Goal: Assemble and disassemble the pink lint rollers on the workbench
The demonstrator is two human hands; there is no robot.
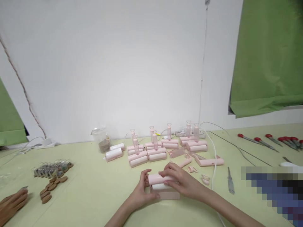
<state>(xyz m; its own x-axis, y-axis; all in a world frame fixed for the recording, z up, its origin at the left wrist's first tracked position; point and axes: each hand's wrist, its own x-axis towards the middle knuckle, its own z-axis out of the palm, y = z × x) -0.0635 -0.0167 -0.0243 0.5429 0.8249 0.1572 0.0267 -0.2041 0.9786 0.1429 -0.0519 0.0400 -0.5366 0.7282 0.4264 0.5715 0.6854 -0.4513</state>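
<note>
The roller [159,180], a short cylinder with a smooth pink plastic shell on top and a white paper roll beneath, lay crosswise near the front middle of the pale green table [94,195]. It was held over a flat, translucent pink piece [170,195]. The left hand [141,190] gripped the roller's left end, thumb on the near side and fingers curled round the far side. The right hand [181,182] covered the right end from above, fingers bent down over the pink shell and pressed against it. Behind the hands, toward the white wall, stood the other rollers [155,151] in a loose row, each a pink-and-white cylinder with a slim upright handle ending in a small loop. Loose pink parts [208,161] lay right of the row, apart from the hands, and a thin white cable [215,157] ran past them. A screwdriver [230,182] with a clear handle lay right of the right hand; red-handled tools [265,143] lay farther off. On the left sat a clear bag [101,140], a heap of keyrings [52,168] and brown oval discs [50,187]. Another person's hand [11,203] rested at the left edge.
</note>
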